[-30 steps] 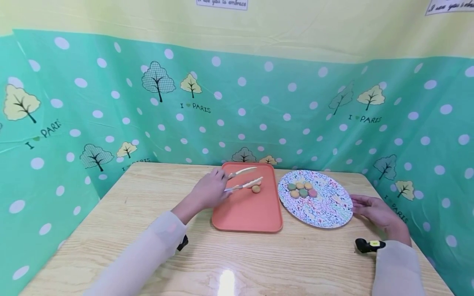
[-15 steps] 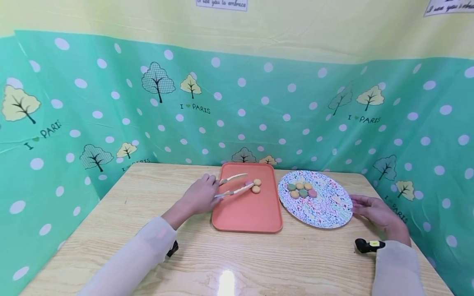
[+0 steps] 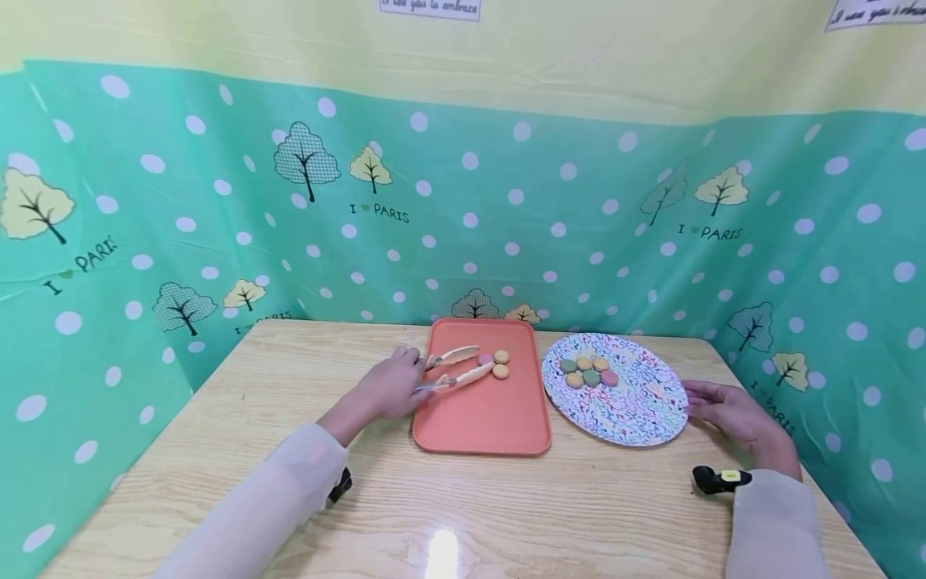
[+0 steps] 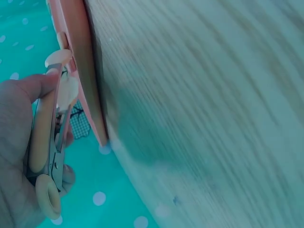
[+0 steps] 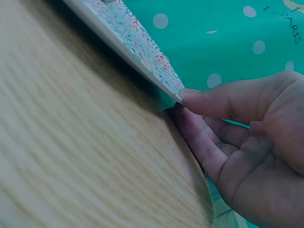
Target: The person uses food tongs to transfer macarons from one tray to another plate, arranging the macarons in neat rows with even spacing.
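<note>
My left hand (image 3: 391, 384) grips a pair of tongs (image 3: 463, 377) with cream tips and handles, also seen from the side in the left wrist view. The tongs reach over an orange-red tray (image 3: 481, 422), their tips spread apart. A pink macaron (image 3: 485, 359) lies at the tips, partly covered by the nearer one. Two tan macarons (image 3: 501, 371) sit just right of it. With thumb and fingers, my right hand (image 3: 738, 414) pinches the right rim of a round, colourfully squiggled plate (image 3: 644, 406). In the right wrist view the thumb (image 5: 223, 99) lies on top of the rim.
Several green, tan and pink macarons (image 3: 592, 377) are grouped on the plate's left part. Tray and plate stand side by side on a wooden table (image 3: 564, 515). A green dotted curtain (image 3: 434, 241) hangs right behind the table's far edge.
The left hand has drawn the tongs left and slightly nearer, from over the tan macarons to the pink one, which now shows. The right hand and plate have stayed put.
</note>
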Action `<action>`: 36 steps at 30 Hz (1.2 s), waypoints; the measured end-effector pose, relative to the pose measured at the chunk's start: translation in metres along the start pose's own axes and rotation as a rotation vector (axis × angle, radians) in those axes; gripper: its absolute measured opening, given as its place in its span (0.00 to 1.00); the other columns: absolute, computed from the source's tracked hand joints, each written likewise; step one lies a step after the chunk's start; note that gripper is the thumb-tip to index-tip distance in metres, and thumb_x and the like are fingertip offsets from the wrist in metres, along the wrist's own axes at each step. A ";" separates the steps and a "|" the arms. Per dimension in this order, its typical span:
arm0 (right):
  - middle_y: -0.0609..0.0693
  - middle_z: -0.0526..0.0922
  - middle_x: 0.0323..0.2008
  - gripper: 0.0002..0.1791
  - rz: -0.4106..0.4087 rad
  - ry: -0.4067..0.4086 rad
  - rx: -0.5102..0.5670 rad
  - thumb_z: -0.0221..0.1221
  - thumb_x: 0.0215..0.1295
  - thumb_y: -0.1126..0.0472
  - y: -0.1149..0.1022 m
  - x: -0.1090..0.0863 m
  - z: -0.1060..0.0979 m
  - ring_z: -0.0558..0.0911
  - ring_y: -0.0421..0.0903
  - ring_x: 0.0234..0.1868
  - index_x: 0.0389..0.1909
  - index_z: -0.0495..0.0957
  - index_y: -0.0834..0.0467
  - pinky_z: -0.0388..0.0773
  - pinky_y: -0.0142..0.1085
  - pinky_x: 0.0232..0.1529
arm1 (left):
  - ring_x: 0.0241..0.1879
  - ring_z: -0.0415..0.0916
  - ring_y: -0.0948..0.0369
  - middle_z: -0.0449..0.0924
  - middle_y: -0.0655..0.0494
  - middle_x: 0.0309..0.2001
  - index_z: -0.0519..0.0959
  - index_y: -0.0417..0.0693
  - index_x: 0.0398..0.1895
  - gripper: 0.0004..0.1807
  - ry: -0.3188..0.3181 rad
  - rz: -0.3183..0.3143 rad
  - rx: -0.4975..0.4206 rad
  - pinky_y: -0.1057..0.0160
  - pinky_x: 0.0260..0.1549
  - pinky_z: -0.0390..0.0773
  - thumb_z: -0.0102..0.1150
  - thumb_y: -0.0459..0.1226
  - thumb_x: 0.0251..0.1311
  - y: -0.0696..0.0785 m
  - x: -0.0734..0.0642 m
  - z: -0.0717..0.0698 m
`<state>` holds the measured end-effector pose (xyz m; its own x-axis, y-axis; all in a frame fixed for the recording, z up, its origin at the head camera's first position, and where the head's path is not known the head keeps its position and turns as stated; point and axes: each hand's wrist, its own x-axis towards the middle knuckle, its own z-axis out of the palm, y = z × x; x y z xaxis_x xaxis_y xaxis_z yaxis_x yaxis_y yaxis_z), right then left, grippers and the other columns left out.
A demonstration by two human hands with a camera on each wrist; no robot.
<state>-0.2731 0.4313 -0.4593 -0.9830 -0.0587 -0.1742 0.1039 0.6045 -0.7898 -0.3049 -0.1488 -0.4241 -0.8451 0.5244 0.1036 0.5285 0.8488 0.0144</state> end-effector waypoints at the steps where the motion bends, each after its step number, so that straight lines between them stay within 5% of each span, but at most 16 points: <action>1: 0.69 0.66 0.72 0.34 0.003 -0.001 0.004 0.60 0.74 0.61 0.000 0.000 0.000 0.69 0.64 0.70 0.75 0.60 0.70 0.79 0.28 0.50 | 0.45 0.66 0.53 0.73 0.46 0.47 0.80 0.37 0.56 0.28 -0.005 -0.004 -0.008 0.54 0.41 0.76 0.58 0.54 0.71 0.001 0.001 0.000; 7: 0.69 0.66 0.72 0.35 0.003 0.003 0.013 0.60 0.74 0.61 0.001 0.001 0.000 0.68 0.64 0.70 0.75 0.60 0.70 0.79 0.27 0.50 | 0.42 0.64 0.55 0.72 0.50 0.43 0.81 0.41 0.46 0.23 -0.027 -0.030 -0.054 0.57 0.36 0.74 0.58 0.54 0.71 0.004 0.002 0.001; 24: 0.70 0.67 0.71 0.36 -0.025 -0.006 0.002 0.63 0.72 0.60 0.001 0.000 -0.003 0.70 0.60 0.68 0.74 0.62 0.71 0.75 0.22 0.47 | 0.40 0.66 0.55 0.74 0.49 0.43 0.82 0.39 0.54 0.26 0.037 0.011 0.012 0.57 0.34 0.76 0.59 0.53 0.71 0.007 0.004 -0.005; 32: 0.70 0.65 0.72 0.36 -0.004 -0.016 -0.007 0.61 0.73 0.59 -0.002 -0.002 -0.002 0.64 0.67 0.72 0.75 0.60 0.70 0.78 0.40 0.58 | 0.48 0.69 0.54 0.75 0.45 0.54 0.78 0.38 0.64 0.31 0.052 0.046 0.037 0.55 0.44 0.78 0.57 0.54 0.72 0.012 0.012 -0.013; 36: 0.70 0.65 0.72 0.36 -0.010 -0.017 -0.001 0.62 0.73 0.59 -0.003 -0.002 -0.002 0.64 0.66 0.72 0.74 0.61 0.71 0.78 0.30 0.53 | 0.46 0.67 0.55 0.74 0.48 0.51 0.78 0.39 0.64 0.31 0.046 0.055 0.050 0.58 0.42 0.77 0.56 0.55 0.72 0.018 0.017 -0.017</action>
<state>-0.2715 0.4310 -0.4549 -0.9813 -0.0781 -0.1761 0.0939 0.6044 -0.7911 -0.3083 -0.1256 -0.4047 -0.8097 0.5677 0.1488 0.5683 0.8217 -0.0426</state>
